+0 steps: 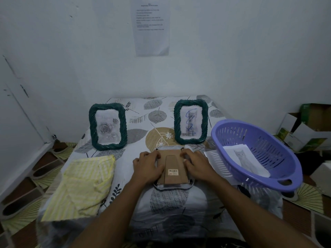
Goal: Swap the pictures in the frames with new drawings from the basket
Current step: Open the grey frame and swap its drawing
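Note:
A picture frame (pixel 172 169) lies face down in the middle of the table, its brown cardboard back and stand facing up. My left hand (pixel 147 166) rests on its left side and my right hand (pixel 196 164) on its right side, fingers pressing near the top corners. Two green twisted frames stand upright behind: the left frame (pixel 108 126) shows a rose picture, the right frame (pixel 191 121) shows a cat picture with blue scribbles. A purple basket (pixel 258 153) at the right holds a cat drawing (pixel 245 159).
A yellow striped cloth (pixel 82 187) lies on the table's left part. A white paper (pixel 212 156) lies between the basket and my right hand. Cardboard boxes (pixel 308 126) are stacked on the floor at the right. A printed sheet (pixel 152 25) hangs on the wall.

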Tool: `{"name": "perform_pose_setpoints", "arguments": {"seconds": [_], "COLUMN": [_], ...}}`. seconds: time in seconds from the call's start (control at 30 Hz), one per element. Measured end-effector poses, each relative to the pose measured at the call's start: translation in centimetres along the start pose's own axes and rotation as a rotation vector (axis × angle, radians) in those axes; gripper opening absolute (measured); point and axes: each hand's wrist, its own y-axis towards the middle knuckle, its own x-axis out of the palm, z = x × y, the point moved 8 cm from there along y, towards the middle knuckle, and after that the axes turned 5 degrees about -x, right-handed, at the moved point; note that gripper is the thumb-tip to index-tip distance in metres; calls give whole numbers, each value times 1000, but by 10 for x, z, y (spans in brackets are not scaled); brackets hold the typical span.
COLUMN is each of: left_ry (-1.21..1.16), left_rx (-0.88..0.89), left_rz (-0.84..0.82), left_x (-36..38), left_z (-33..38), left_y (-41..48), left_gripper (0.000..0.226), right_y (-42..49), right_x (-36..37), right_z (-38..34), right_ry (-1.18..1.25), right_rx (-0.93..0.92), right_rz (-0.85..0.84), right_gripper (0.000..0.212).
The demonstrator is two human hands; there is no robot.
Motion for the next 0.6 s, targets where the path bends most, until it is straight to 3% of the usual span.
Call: {"name": "perform_pose_setpoints", "arguments": {"seconds": [0.1, 0.23, 0.43, 0.6], "left_ry": [-65, -78, -132, -170], "left_rx": [18, 91, 145, 144], "left_rz": [-11, 110, 162, 211], "left_x": [0, -4, -9, -10], "left_z": [-3, -11, -16, -15], "left_y": [-3, -26, -61, -83], "left_gripper": [29, 29, 40, 20], "right_y": [-2, -20, -58, -84], "right_x": [-5, -13, -16, -12], "right_z": [-2, -1, -8, -21], "right_ry": [59, 43, -3, -69], "right_rx": [-7, -17, 0, 29], "right_rz": [40, 156, 168, 196], "right_gripper": [28, 23, 7, 5]}}
